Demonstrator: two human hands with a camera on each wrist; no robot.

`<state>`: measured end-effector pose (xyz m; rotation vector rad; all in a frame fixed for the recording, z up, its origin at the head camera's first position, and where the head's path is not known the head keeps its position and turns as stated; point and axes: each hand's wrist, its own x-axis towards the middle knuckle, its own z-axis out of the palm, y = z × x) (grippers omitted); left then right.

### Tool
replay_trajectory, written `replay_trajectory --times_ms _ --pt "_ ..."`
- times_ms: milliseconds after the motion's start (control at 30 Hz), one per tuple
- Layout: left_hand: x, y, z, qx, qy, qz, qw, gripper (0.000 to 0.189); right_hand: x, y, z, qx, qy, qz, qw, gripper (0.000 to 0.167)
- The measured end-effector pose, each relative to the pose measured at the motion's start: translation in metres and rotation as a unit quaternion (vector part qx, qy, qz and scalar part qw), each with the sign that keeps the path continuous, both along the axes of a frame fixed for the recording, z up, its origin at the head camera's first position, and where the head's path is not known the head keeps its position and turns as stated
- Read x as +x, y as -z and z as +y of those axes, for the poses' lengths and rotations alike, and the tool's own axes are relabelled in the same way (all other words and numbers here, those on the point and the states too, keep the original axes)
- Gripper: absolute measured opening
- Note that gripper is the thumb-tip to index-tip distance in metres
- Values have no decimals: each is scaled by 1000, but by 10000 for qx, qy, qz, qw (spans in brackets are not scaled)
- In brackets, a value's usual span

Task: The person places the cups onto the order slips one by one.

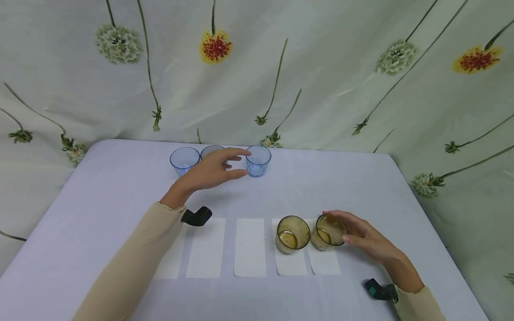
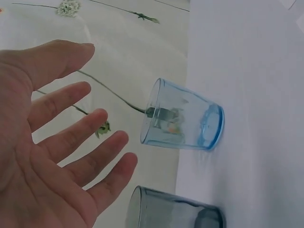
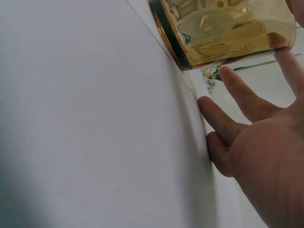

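My left hand reaches over the back of the table, thumb and fingers spread, holding nothing. Its fingertips overlap a clear blue glass in the head view. Partly hidden behind the hand are a grey glass and another blue glass. The left wrist view shows a blue glass upright beyond the spread fingers. At the right, my right hand holds an amber glass between thumb and fingers near its rim. A second amber glass stands just left of it.
Several white paper strips lie in a row across the front of the table. Both amber glasses are over the strips at the right end. A flower-printed cloth hangs behind the table's back edge.
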<state>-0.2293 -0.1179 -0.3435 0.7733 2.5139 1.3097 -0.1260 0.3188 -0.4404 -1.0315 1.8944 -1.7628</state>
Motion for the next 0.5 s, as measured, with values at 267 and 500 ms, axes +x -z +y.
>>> replay_trajectory --times_ms 267,500 --pt "-26 7 24 379 79 -109 9992 52 0 0 2 88 99 -131 9998 57" --pt "-41 17 41 689 -272 -358 9966 52 0 1 3 141 172 -170 9996 57"
